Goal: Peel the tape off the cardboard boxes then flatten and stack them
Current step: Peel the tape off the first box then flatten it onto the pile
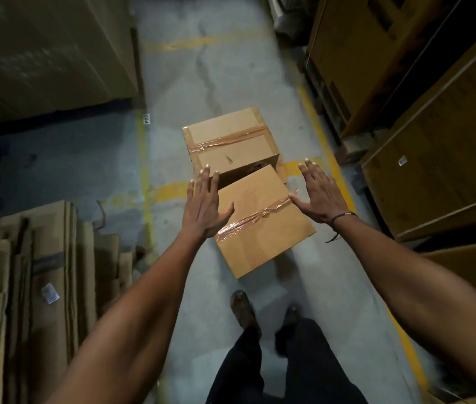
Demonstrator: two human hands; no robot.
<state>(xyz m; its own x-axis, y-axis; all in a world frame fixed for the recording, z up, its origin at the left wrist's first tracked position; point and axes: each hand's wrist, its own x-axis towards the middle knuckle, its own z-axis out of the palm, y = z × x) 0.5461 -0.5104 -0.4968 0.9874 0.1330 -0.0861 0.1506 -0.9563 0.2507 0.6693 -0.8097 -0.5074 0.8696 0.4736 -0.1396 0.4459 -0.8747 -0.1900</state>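
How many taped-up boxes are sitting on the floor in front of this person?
2. The nearer box lies between the left hand and right hand; the farther box sits just beyond, touching it. Others may lie outside the view.

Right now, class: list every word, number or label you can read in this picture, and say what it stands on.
"P27": small white tag on the floor line.
White sticker on the flattened cardboard: too blurred to read.
Label on the big right-hand carton: too small to read.
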